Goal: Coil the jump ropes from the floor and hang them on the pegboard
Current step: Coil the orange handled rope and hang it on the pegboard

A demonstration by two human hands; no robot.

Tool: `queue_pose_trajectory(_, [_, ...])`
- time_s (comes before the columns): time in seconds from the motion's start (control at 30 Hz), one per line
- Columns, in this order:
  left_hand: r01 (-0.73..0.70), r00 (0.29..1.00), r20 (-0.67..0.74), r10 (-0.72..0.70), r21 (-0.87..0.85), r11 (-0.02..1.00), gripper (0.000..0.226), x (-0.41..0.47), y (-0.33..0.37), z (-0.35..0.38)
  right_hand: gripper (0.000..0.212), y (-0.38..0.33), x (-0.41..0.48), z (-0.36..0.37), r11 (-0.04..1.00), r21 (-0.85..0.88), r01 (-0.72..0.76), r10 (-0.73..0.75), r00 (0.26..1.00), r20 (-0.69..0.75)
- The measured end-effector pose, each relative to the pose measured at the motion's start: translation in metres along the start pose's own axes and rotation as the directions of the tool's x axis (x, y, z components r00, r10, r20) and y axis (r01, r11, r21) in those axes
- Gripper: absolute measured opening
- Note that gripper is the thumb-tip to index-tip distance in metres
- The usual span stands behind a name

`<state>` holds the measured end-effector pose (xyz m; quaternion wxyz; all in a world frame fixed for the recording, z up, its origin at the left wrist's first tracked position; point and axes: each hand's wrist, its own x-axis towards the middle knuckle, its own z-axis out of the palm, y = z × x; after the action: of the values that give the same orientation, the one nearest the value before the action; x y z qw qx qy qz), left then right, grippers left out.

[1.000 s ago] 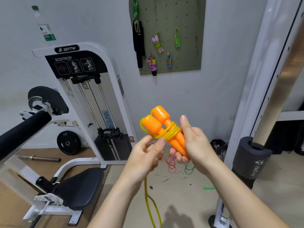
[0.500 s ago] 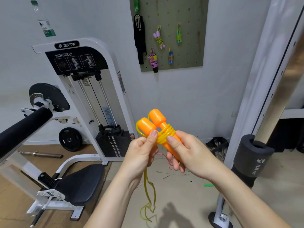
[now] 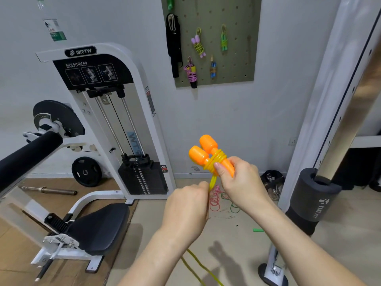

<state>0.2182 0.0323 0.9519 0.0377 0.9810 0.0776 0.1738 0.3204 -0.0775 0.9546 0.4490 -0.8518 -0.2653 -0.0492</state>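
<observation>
My right hand (image 3: 239,182) grips the two orange handles (image 3: 204,150) of a jump rope, held side by side at chest height. Its yellow cord (image 3: 216,161) is wound several times around the handles. My left hand (image 3: 189,207) is closed on the cord just below the handles, and the loose end (image 3: 198,263) hangs to the floor. A red rope (image 3: 214,200) and a green rope (image 3: 233,205) lie tangled on the floor behind my hands. The olive pegboard (image 3: 237,38) on the wall holds several coiled ropes.
A white bicep/tricep machine (image 3: 99,112) with a black seat (image 3: 101,226) stands at the left. A white rack post (image 3: 329,112) with a black foam pad (image 3: 313,193) rises at the right. A barbell bar (image 3: 49,190) and a weight plate (image 3: 86,171) lie by the wall.
My left hand dropped from the handles to below them, pulling the cord downward. The handles moved slightly right, and more turns of cord sit around them.
</observation>
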Motion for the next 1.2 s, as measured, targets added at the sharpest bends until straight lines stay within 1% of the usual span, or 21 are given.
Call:
queue_pose_trajectory(0.03, [-0.022,1.0,0.019,0.021,0.04,0.999,0.008,0.001,0.001,0.001,0.028,-0.001,0.003,-0.001,1.0,-0.006,-0.018,0.018,1.0,-0.022])
queue_pose_trajectory(0.13, [-0.106,0.992,0.08,0.094,0.175,0.979,0.035,-0.005,0.001,0.002,0.027,-0.002,0.007,-0.001,0.999,-0.054,0.002,-0.004,1.0,-0.03])
queue_pose_trajectory(0.23, [-0.16,0.986,0.079,0.146,0.236,0.958,0.036,-0.008,-0.004,-0.014,0.033,0.005,0.001,0.004,0.962,-0.254,0.101,-0.093,0.995,0.043])
queue_pose_trajectory(0.33, [-0.289,0.957,0.037,0.286,0.134,0.948,0.01,-0.002,-0.02,-0.036,0.036,0.013,-0.006,0.003,0.878,-0.404,0.255,-0.183,0.961,0.209])
queue_pose_trajectory(0.4, [-0.308,0.95,0.085,0.301,0.079,0.948,0.021,0.012,-0.031,-0.052,0.039,0.014,-0.01,-0.001,0.874,-0.374,0.311,-0.189,0.926,0.327])
queue_pose_trajectory(0.5, [-0.314,0.943,0.1,0.318,-0.054,0.948,0.02,0.03,-0.042,-0.067,0.049,0.003,-0.015,-0.009,0.912,-0.278,0.301,-0.176,0.901,0.397])
queue_pose_trajectory(0.57, [-0.271,0.951,0.123,0.282,-0.1,0.957,0.016,0.037,-0.04,-0.068,0.058,-0.007,-0.017,-0.011,0.896,-0.29,0.337,-0.193,0.882,0.429])
queue_pose_trajectory(0.6, [-0.22,0.962,0.143,0.234,-0.104,0.97,0.014,0.04,-0.037,-0.068,0.064,-0.011,-0.018,-0.01,0.877,-0.313,0.365,-0.199,0.868,0.455])
queue_pose_trajectory(0.63, [-0.145,0.97,0.177,0.167,-0.13,0.981,0.012,0.043,-0.034,-0.067,0.07,-0.014,-0.019,-0.009,0.854,-0.338,0.395,-0.199,0.849,0.49])
queue_pose_trajectory(0.67, [-0.048,0.968,0.232,0.097,-0.206,0.977,0.01,0.045,-0.03,-0.067,0.073,-0.016,-0.021,-0.007,0.832,-0.358,0.424,-0.196,0.828,0.525])
queue_pose_trajectory(0.73, [0.157,0.928,0.372,0.009,-0.412,0.898,0.011,0.05,-0.027,-0.065,0.071,-0.017,-0.028,-0.003,0.771,-0.405,0.491,-0.199,0.79,0.579])
queue_pose_trajectory(0.8, [0.297,0.857,0.515,0.009,-0.509,0.808,0.016,0.053,-0.028,-0.062,0.061,-0.018,-0.031,-0.003,0.72,-0.431,0.544,-0.215,0.765,0.607])
queue_pose_trajectory(0.83, [0.342,0.825,0.565,0.029,-0.539,0.769,0.016,0.054,-0.031,-0.062,0.056,-0.017,-0.031,-0.005,0.737,-0.413,0.535,-0.205,0.759,0.618])
queue_pose_trajectory(0.9, [0.382,0.763,0.636,0.118,-0.591,0.711,0.011,0.056,-0.041,-0.06,0.052,-0.014,-0.026,-0.016,0.86,-0.28,0.427,-0.139,0.724,0.675])
queue_pose_trajectory(0.97, [0.407,0.668,0.704,0.242,-0.618,0.673,0.005,0.056,-0.052,-0.055,0.052,-0.013,-0.018,-0.027,0.957,-0.08,0.28,-0.116,0.618,0.777])
queue_pose_trajectory(1.0, [0.418,0.615,0.729,0.3,-0.624,0.66,0.006,0.054,-0.055,-0.052,0.052,-0.014,-0.016,-0.031,0.978,0.009,0.209,-0.125,0.548,0.827])
queue_pose_trajectory(1.07, [0.407,0.549,0.71,0.441,-0.688,0.601,0.009,0.051,-0.054,-0.047,0.051,-0.016,-0.014,-0.033,0.986,0.155,0.06,-0.166,0.415,0.894])
queue_pose_trajectory(1.1, [0.397,0.556,0.677,0.483,-0.726,0.561,0.01,0.05,-0.053,-0.04,0.049,-0.016,-0.013,-0.034,0.976,0.218,-0.016,-0.196,0.379,0.904])
queue_pose_trajectory(1.13, [0.392,0.588,0.629,0.509,-0.772,0.501,0.014,0.047,-0.045,-0.04,0.046,-0.015,-0.012,-0.035,0.956,0.28,-0.089,-0.228,0.375,0.899])
queue_pose_trajectory(1.17, [0.419,0.633,0.605,0.483,-0.792,0.443,0.019,0.044,-0.049,-0.024,0.042,-0.014,-0.011,-0.035,0.924,0.346,-0.162,-0.26,0.397,0.88])
queue_pose_trajectory(1.2, [0.509,0.646,0.622,0.442,-0.783,0.359,0.025,0.042,-0.052,-0.012,0.04,-0.011,-0.01,-0.036,0.878,0.416,-0.239,-0.285,0.439,0.852])
